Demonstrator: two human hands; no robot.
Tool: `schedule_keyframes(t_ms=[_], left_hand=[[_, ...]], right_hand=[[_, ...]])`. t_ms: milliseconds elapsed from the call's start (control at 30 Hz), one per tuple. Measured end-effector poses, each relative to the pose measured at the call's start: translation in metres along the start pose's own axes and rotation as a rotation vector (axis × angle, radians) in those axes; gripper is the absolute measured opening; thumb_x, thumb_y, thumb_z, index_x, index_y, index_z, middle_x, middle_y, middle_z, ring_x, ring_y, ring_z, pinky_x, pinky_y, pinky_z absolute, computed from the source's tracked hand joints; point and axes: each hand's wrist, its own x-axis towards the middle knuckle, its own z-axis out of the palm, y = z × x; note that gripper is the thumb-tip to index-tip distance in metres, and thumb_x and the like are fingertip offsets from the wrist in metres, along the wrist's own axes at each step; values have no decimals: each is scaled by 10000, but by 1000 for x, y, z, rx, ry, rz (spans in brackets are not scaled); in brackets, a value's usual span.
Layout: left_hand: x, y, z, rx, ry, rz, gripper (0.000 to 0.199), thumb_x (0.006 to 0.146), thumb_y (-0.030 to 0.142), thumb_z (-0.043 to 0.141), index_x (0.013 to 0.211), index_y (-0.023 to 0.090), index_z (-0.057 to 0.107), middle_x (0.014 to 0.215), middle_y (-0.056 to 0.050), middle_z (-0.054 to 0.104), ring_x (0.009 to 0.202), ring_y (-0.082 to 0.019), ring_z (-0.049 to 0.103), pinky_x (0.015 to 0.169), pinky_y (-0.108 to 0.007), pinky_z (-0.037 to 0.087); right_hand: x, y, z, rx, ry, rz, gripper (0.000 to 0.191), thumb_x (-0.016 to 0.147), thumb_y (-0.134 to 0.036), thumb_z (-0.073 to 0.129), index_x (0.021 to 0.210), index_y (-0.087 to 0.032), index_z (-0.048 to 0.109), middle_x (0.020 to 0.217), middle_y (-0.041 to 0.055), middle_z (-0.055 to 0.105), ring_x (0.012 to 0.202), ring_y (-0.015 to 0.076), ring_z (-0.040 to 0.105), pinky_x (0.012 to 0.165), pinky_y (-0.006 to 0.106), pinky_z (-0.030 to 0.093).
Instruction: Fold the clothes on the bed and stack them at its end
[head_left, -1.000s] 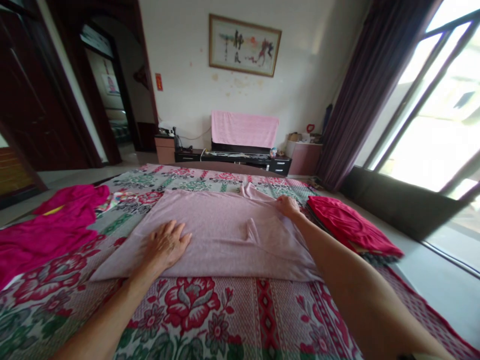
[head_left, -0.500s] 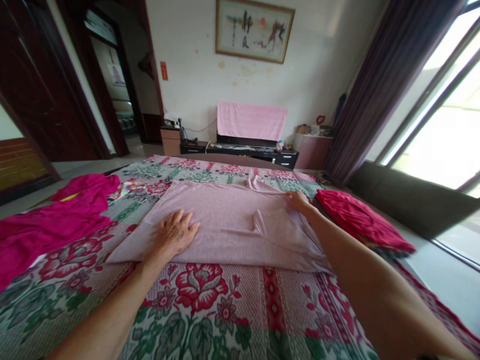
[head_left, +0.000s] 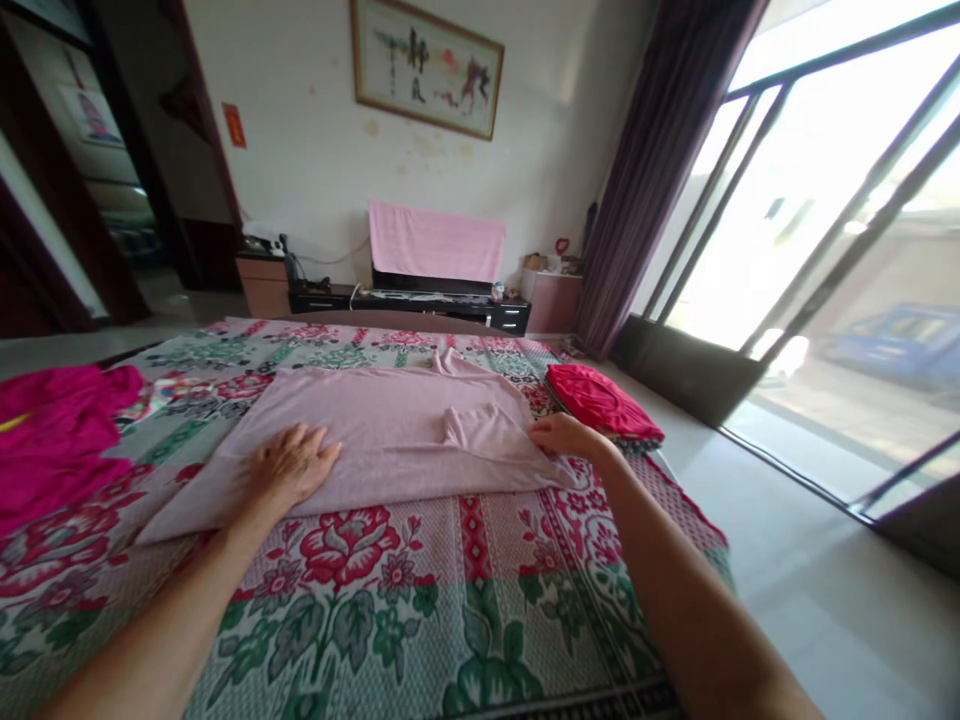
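A pale pink T-shirt [head_left: 375, 425] lies spread sideways on the flowered bedspread [head_left: 337, 600], one short sleeve folded over its front and another sticking out at the far edge. My left hand [head_left: 296, 465] rests flat on the shirt's left part, fingers stretched out. At the right end, by the neck and shoulder, my right hand [head_left: 566, 437] has its fingers closed on the shirt's edge; the fingertips are partly hidden.
Folded red clothes [head_left: 604, 400] are stacked beyond my right hand. A bright magenta garment [head_left: 60, 440] lies loose at the left, beside a patterned cloth [head_left: 169, 395]. A low TV stand [head_left: 322, 300] stands past the far edge, and glass doors [head_left: 825, 250] are at the right.
The view has turned to the right. My right hand has come from the shirt's far right edge nearer to me along its right end. The left hand stays flat on the cloth.
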Motion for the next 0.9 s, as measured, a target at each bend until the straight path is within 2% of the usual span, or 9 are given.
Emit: schedule_keyframes(t_ms=[133,267,333,500,733,900], left_hand=[[3,-3,4,0,10,15,572,886,516,327,1308,206,557,1424,-157,463,1294,-357,419,1041,-570,326],[5,-6,6,-9,8,7,578,884,529,329,1306,211,564,1429,-160,461,1293,-362,423,1043,-569,329],[5,-5,6,-13,10,8,582,884,532,333,1311,209,561,1430,-160,460,1297,-360,423,1047,-563,329],[2,-2,2,9,-17,-20,593,892,524,324,1334,192,539,1455,-149,435,1317,-352,403,1060,-562,318],[-2,2,-2,18,1,-13,561,902,501,339,1326,195,544,1445,-146,452,1301,-338,420,1047,-548,337],[-5,5,-4,17,18,-27,540,909,483,345,1330,207,543,1459,-132,443,1317,-304,413,1068,-501,332]], right_hand=[[-14,-11,-2,0,-97,183,238,767,-240,526,570,-166,638,547,30,635,455,117,549,435,204,403],[-20,-22,-6,-110,-134,241,324,762,-335,557,483,-174,591,461,43,557,437,142,531,452,249,404],[-22,-25,-6,-143,-152,229,311,752,-347,582,492,-177,588,452,25,523,442,136,511,458,252,395],[-23,-21,-2,-120,-184,176,232,760,-255,563,541,-179,562,472,-32,448,454,95,440,433,219,326],[-17,-12,3,-168,-130,123,297,816,-229,518,525,-169,520,517,-19,437,511,90,403,475,229,290],[-16,-12,9,-199,-105,65,345,840,-303,502,522,-171,529,523,-8,461,507,94,395,488,244,271]])
